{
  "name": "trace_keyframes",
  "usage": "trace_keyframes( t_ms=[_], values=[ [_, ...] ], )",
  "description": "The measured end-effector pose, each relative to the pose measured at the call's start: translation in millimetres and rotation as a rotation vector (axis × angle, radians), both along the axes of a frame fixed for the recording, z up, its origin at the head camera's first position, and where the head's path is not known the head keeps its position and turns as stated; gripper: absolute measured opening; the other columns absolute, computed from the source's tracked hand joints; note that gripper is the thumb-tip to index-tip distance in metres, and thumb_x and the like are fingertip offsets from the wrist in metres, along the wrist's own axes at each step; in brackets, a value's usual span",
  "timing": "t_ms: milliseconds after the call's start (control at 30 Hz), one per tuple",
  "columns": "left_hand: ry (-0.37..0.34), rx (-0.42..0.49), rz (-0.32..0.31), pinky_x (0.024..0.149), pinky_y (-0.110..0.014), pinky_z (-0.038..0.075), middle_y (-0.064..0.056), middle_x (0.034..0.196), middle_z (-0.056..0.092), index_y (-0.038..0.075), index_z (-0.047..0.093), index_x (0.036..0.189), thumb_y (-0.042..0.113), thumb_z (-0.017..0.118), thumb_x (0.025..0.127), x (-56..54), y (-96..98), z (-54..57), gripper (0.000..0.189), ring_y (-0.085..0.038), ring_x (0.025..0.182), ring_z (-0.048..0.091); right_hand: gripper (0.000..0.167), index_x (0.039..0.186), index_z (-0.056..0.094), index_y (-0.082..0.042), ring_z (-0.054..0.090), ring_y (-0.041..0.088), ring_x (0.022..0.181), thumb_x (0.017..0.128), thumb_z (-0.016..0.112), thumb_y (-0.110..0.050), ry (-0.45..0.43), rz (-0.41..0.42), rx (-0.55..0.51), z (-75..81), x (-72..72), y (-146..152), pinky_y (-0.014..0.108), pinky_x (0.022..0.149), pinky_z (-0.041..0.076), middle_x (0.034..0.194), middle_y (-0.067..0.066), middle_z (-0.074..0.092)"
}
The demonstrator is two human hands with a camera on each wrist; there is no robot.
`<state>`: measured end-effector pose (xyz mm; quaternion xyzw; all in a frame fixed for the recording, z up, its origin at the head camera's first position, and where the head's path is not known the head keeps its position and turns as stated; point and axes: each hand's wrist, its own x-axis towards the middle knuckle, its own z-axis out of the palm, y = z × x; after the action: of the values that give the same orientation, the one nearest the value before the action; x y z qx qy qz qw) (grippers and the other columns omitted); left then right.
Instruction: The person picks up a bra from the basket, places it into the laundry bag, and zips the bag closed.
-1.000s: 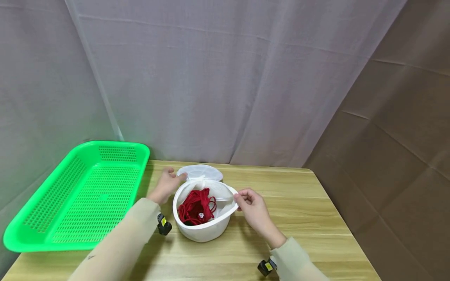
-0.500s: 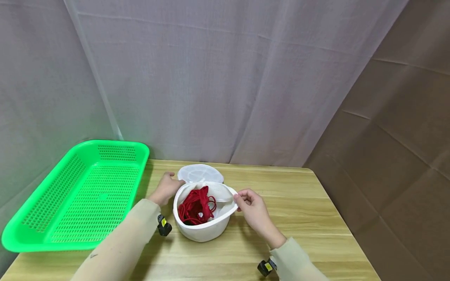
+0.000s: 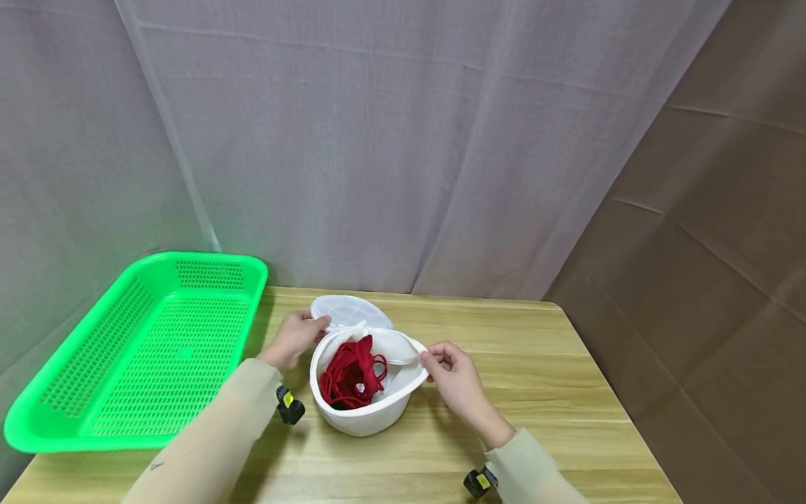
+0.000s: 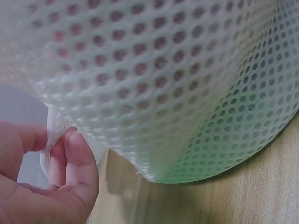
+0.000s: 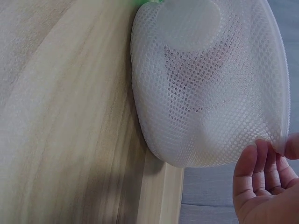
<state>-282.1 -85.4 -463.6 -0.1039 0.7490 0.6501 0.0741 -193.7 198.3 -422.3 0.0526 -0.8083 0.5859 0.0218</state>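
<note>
R grip (image 3: 455,371) pinches round wht mesh bag (image 3: 368,423) @ its 3 o'clock; L grip (image 3: 294,337) pinches oval wht lid (image 3: 350,311) @ 11.

The pale patch (image 3: 360,387) on the red cloth (image 3: 346,367) is too small to identify; the left wrist view crops the mesh bag (image 4: 140,88) at twelve o'clock.

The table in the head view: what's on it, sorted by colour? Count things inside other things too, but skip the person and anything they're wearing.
Green: 1, the perforated basket
White: 1, the mesh bag, counted together with its lid
Red: 1, the cloth bundle inside the bag
Total: 3
</note>
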Motion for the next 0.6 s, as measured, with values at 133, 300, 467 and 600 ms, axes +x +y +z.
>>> trace_keyframes(
  t_ms=[133, 300, 467, 600],
  values=[
    [0.019, 0.043, -0.005, 0.081, -0.031, 0.052, -0.014, 0.101, 0.062, -0.010, 0.049, 0.122, 0.017, 0.057, 0.096, 2.9, 0.1, 4.5, 0.038, -0.019, 0.086, 0.063, 0.011, 0.094, 0.063, 0.007, 0.060, 0.040, 0.074, 0.094, 0.061, -0.004, 0.002, 0.001, -0.009, -1.6, -0.2, 0.3, 0.024, 0.060, 0.052, 0.077, 0.016, 0.062],
    [0.076, 0.110, 0.033, 0.090, -0.043, 0.050, -0.015, 0.099, 0.060, -0.012, 0.044, 0.127, 0.010, 0.056, 0.095, 4.8, 2.7, 9.6, 0.040, -0.021, 0.086, 0.063, 0.011, 0.094, 0.063, 0.007, 0.060, 0.039, 0.074, 0.094, 0.061, -0.003, -0.001, 0.001, -0.017, -2.0, -0.9, -0.1, 0.024, 0.060, 0.052, 0.077, 0.015, 0.062],
    [0.127, 0.127, 0.083, 0.088, -0.046, 0.051, -0.012, 0.093, 0.058, -0.010, 0.046, 0.127, 0.004, 0.056, 0.094, 5.3, 3.4, 11.2, 0.038, -0.018, 0.076, 0.061, 0.011, 0.095, 0.064, 0.007, 0.060, 0.030, 0.071, 0.093, 0.062, -0.004, -0.005, 0.000, -0.015, -1.8, -0.4, -1.4, 0.024, 0.060, 0.052, 0.078, 0.016, 0.062],
    [0.160, 0.115, 0.092, 0.086, -0.047, 0.052, -0.017, 0.099, 0.059, -0.008, 0.046, 0.127, 0.002, 0.055, 0.094, 7.3, 3.2, 14.4, 0.036, -0.019, 0.079, 0.062, 0.011, 0.094, 0.064, 0.007, 0.060, 0.028, 0.070, 0.094, 0.062, -0.004, -0.008, 0.002, -0.010, -1.4, 0.1, -2.1, 0.024, 0.060, 0.052, 0.077, 0.015, 0.062]
  ],
)
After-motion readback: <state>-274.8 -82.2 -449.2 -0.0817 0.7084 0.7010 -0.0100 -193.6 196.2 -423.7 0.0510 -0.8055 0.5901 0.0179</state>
